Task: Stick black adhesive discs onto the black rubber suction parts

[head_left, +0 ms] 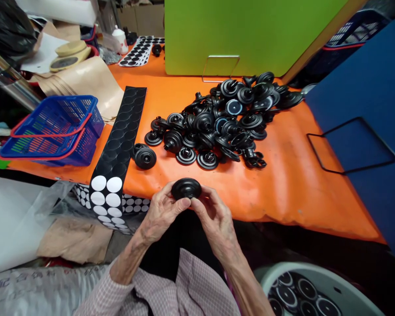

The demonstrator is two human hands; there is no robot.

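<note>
A round black part (186,188) with stepped rings is held between my two hands at the table's front edge. My left hand (164,210) grips its left side, thumb at the near edge. On the other side my right hand (214,213) holds it, the thumb close to the left one. Beyond them lies a heap of similar black parts (204,123) on the orange table (283,180). One loose black part (145,157) rests left of the heap. A strip of black round stickers (121,127) runs down the table and hangs over the edge, showing white circles.
A blue basket (90,145) with red handles stands at the left, near brown paper (85,83). A green board (243,35) is behind the heap, and a blue board (365,118) at the right. Low at the right, a pale bucket (352,289) holds several black discs.
</note>
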